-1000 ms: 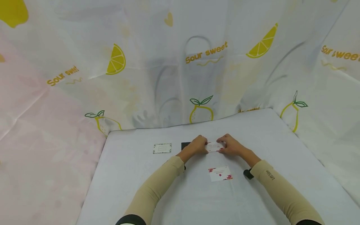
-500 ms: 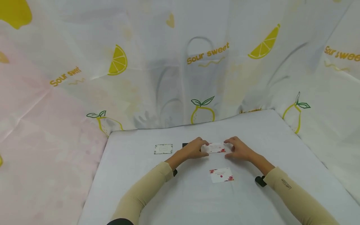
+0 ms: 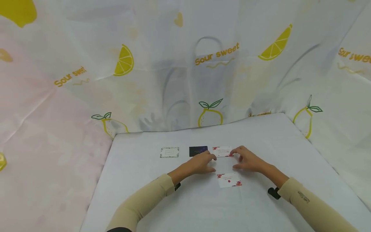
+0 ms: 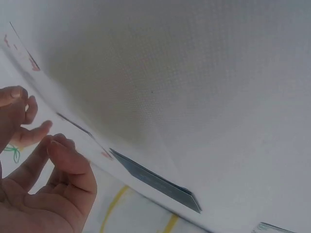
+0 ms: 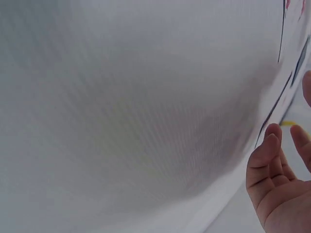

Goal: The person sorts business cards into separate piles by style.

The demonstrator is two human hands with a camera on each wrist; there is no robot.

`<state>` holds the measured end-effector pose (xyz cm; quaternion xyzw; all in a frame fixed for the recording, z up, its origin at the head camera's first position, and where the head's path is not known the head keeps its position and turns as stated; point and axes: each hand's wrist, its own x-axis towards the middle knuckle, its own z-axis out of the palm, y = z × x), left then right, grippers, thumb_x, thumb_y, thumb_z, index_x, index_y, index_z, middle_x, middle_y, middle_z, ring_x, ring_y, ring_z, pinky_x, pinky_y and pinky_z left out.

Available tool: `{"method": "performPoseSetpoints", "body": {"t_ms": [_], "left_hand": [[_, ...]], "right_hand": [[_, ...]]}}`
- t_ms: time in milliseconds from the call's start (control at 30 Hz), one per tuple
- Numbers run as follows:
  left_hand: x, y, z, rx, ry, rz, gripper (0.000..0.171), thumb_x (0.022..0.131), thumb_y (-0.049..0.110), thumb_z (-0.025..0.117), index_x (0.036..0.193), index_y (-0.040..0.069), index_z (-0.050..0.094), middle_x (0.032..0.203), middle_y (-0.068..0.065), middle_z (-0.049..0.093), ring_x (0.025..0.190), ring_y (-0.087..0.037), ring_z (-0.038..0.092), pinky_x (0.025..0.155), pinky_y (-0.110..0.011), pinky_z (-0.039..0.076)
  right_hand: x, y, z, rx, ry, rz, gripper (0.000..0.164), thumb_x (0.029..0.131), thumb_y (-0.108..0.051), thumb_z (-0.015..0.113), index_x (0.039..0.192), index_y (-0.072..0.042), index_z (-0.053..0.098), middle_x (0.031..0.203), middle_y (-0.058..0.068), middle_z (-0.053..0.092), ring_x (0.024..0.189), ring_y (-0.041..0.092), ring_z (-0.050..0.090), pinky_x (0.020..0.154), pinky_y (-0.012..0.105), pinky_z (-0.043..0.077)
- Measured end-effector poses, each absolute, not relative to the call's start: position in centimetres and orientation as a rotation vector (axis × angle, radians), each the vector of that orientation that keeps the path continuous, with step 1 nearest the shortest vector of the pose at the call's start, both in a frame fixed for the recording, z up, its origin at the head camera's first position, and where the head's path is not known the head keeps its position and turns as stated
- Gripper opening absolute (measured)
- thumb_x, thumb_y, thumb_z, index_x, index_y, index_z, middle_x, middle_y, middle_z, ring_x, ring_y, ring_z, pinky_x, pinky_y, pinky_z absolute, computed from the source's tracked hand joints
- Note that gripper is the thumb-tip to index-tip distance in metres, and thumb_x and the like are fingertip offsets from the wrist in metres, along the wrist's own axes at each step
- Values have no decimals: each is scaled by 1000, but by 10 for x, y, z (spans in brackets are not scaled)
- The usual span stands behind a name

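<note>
My left hand [image 3: 202, 163], fingers loosely bent and holding nothing, is just in front of a dark purple card [image 3: 198, 150]. Opposite it, my right hand [image 3: 247, 161] has thumb and fingers parted, and its forefinger overlaps the right end of a white card with red flowers [image 3: 222, 151]. Nearer to me lies a second red-flowered white card [image 3: 229, 180], below the gap between the hands. In the left wrist view the dark card [image 4: 155, 180] lies flat beyond the left hand [image 4: 53, 189]. The right wrist view shows the right hand [image 5: 279, 182] with nothing between its fingers.
A white card with a leafy border [image 3: 169, 152] lies left of the dark one, roughly in the same row. White cloth covers the table [image 3: 139, 180]. A lemon-printed curtain [image 3: 162, 64] hangs behind the table's far edge.
Both hands have drawn back toward me from the upper red-flowered card, leaving it beside the dark card. The right hand let go of its right end first. The dark card is uncovered now.
</note>
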<state>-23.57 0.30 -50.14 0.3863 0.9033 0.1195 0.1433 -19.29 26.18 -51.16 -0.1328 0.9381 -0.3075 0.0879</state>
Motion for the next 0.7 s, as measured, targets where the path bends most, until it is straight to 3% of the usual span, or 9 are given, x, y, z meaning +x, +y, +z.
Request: {"method": "performPoseSetpoints", "body": {"t_ms": [200,400,700], "left_hand": [[-229,10,-500,1092,2562,364,41,87,36,76,122,18,65,111,1,65,97,-10,60,82,-24,50],[-213,16,-504,1067,2505,406,35,83,36,79,109,16,66,99,3,65,85,-7,55,75,-21,46],[-195,22,-506,1072,2541,305,45,78,34,85,115,20,64,96,5,62,78,-5,51,68,-19,43]], "right_hand": [[-186,260,-511,-463,2768,-897,44,79,-20,83,115,-8,62,108,8,58,85,16,52,74,25,47],[-176,258,-512,-501,2666,-893,38,79,-22,83,109,-10,61,95,1,55,80,14,49,69,23,44],[-167,252,-518,-634,2631,-807,44,72,-28,89,103,-17,60,93,-5,53,80,10,49,69,22,44]]}}
